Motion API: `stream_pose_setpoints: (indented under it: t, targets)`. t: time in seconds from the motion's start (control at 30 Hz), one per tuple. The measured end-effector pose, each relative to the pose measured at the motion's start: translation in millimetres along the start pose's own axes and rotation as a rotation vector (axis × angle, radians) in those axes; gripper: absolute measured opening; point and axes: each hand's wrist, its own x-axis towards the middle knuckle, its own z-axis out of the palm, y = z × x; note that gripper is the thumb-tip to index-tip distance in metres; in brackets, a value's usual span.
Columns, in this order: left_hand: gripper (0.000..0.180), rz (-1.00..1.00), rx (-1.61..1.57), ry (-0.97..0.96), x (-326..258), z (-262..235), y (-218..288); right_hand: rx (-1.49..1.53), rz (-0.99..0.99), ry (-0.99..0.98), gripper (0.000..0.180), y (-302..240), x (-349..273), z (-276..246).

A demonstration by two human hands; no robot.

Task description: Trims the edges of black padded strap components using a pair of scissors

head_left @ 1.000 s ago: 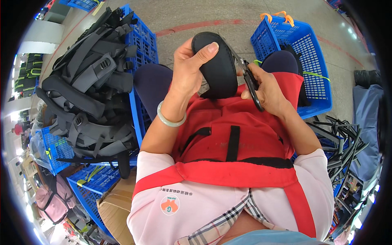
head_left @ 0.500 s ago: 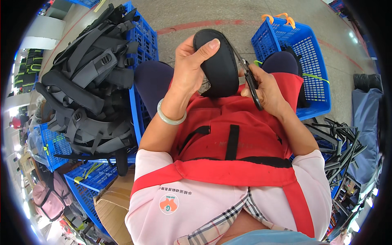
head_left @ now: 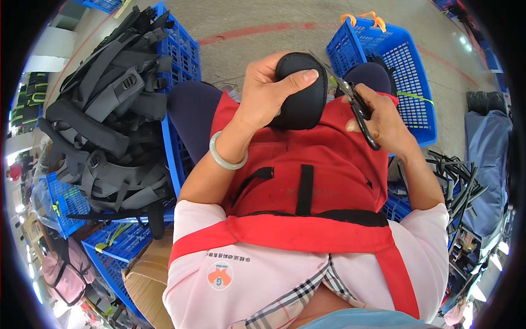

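Gripping a black padded piece (head_left: 300, 93) from above, the left hand (head_left: 268, 90) has its thumb laid flat across the top of the pad and its fingers curled over the far edge, so the hand is closed firmly around it. The pad sits over the person's lap, just above the red apron (head_left: 307, 170), which serves as the landmark for everything else. The right hand (head_left: 381, 123) rests on the apron's upper right edge, closed around the black handles of a pair of thread snips (head_left: 356, 104), whose metal tip points up toward the right side of the pad; whether the blades touch the pad cannot be told. A pale green bangle (head_left: 226, 159) circles the left wrist just left of the apron. Well to the left of the apron, a heap of black and grey backpacks (head_left: 109, 126) fills a blue crate (head_left: 176, 159). Beyond the apron's upper right corner stands a blue basket (head_left: 405, 66) with orange handles, on the concrete floor (head_left: 257, 24).
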Motion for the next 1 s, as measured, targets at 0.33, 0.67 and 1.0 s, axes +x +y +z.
stream_pose_setpoints:
  t: [0.33, 0.67, 1.0]
  targets:
    - [0.014, -0.045, 0.121, -0.092, 1, 10, -14, -0.281, 0.038, -0.039, 0.056, -1, -19, -29]
    - [0.016, -0.072, 0.196, -0.145, -3, 27, -20, -0.27, 0.081, -0.09, 0.054, -8, -36, -50]
    - [0.019, -0.107, 0.253, -0.234, -7, 39, -30, -0.395, 0.112, -0.141, 0.056, -15, -45, -67]
